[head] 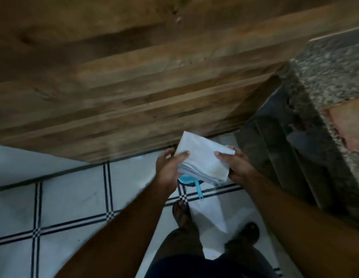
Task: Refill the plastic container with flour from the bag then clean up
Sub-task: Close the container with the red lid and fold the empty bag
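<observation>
1. The floor (64,197) is white tile crossed by dark double lines. A wide wooden surface (124,77) fills the upper part of the view, and a speckled stone counter (331,77) stands at the right edge.
2. Both arms reach forward and down. The left hand (168,169) grips the left side of a folded white bag (202,159), thumb laid on top. The right hand (239,165) holds the right side, thumb on the upper corner and fingers curled beneath.
3. One bag, held flat in the air between two hands, above the floor near the wood's lower edge.
4. One blue plastic item (189,182) with a handle shows just below the bag; what it is cannot be told.
5. Two feet in dark sandals (181,215) stand on the tile.
</observation>
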`<state>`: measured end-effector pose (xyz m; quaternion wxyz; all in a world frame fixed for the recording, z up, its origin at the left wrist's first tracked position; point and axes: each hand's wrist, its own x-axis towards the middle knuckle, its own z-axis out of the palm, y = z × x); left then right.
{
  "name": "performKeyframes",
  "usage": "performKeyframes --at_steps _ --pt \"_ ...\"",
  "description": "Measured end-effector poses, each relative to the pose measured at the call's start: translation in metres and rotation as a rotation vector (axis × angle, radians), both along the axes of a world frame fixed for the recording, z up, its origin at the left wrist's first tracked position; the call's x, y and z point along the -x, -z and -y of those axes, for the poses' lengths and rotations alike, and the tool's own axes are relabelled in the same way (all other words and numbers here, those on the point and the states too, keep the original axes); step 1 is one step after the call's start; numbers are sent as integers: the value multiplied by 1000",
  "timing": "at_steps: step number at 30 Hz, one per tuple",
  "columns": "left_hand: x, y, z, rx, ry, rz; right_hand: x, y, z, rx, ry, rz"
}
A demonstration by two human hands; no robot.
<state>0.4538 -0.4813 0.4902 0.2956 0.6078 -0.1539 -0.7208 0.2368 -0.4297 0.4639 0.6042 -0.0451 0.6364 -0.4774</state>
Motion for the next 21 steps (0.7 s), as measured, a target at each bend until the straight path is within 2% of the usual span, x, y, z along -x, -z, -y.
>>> performKeyframes --at_steps 3,4,6,8,11,13,14,16,17,19,21 --pt "-9 46 2 -55 -70 44 -27 57 3 -25 15 72" --pt "-13 61 2 -59 -47 57 -32 79 2 -41 3 86" --pt "-21 92 6 -21 87 215 -35 121 -4 -67 -20 137" --pt "-35 124 11 132 335 459 -31 158 -7 -71 -83 140" --pt "-53 171 25 497 786 886 -29 205 -8 -113 -302 37" --pt "-52 196 38 739 1180 1006 -32 230 -6 -98 -425 6" --pt "-47 205 44 786 1392 1000 -33 240 -5 -76 -465 22" --pt "-30 218 50 712 1742 981 -34 261 0 -18 -529 60" --pt "-21 224 51 649 1845 987 -33 269 2 -14 -544 47" --pt "-13 242 49 559 1888 1017 -32 293 5 -44 -531 -6" --pt "-17 261 48 493 1797 1084 -36 317 1 -112 -490 -53"
